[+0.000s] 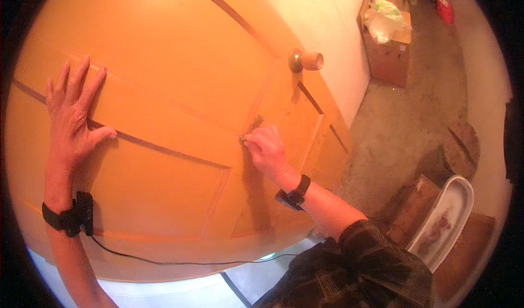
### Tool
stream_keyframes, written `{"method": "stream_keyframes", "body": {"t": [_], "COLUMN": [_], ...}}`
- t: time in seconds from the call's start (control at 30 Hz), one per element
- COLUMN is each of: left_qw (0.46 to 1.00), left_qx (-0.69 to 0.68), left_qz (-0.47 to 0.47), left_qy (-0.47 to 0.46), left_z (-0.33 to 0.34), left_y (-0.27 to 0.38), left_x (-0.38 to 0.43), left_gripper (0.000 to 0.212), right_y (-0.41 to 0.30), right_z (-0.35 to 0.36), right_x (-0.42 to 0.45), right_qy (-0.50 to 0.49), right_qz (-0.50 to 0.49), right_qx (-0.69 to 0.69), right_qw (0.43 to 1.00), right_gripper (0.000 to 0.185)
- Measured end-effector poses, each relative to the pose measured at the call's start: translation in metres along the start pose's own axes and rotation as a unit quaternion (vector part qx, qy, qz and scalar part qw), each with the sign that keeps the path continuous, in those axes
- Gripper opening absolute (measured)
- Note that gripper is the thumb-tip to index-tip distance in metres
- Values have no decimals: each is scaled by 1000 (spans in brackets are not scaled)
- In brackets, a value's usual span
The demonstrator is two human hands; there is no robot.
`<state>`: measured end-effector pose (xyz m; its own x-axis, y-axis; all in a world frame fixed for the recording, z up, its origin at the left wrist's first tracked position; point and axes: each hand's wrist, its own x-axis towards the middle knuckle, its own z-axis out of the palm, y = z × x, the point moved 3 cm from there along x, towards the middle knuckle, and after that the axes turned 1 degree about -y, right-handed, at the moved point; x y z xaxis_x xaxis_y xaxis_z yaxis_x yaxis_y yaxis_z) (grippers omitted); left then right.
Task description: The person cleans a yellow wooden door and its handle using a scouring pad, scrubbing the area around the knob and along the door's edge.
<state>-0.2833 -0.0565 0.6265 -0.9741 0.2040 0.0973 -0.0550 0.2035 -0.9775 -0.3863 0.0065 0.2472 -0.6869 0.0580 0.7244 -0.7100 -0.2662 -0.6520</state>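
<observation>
A panelled door, orange in this light, fills most of the view in front of me. My left hand lies against it with the fingers spread, across the groove of a panel moulding, and holds nothing. My right hand is closed at the corner of a panel, thumb and fingers pinched together. Between the fingertips and the door shows a small dark piece of material, mostly hidden by the hand; what it is made of I cannot tell. Above the right hand a round doorknob stands out from the door.
A cardboard box with plastic bags on top stands by the pale wall. At right, a long white tray bears dark stains, near a round object and cardboard on the concrete floor. A cable runs from my left wristband.
</observation>
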Motion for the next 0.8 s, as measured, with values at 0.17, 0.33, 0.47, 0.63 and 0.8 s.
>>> {"method": "stream_keyframes", "body": {"t": [0.17, 0.33, 0.47, 0.63, 0.8], "left_qw": [999, 997, 993, 983, 967], "left_qx": [18, 36, 15, -46, -184], "left_qz": [8, 17, 5, -19, -57], "left_qy": [-26, -64, -118, -174, -169], "left_z": [-10, -10, -17, -22, -6], "left_y": [-8, -8, -6, -4, -14], "left_x": [-2, -3, 2, -1, -9], "left_gripper": [101, 99, 93, 89, 88], "right_y": [65, 136, 137, 70, 120], "right_z": [-8, -35, -33, -21, -27], "right_x": [46, 77, 9, -67, -48], "right_qy": [59, 76, 97, 2, 2], "right_qz": [32, 193, 174, 113, 104], "right_qx": [-65, -46, -66, -103, -119], "right_qw": [996, 977, 978, 988, 988], "right_gripper": [8, 8, 11, 15, 15]}}
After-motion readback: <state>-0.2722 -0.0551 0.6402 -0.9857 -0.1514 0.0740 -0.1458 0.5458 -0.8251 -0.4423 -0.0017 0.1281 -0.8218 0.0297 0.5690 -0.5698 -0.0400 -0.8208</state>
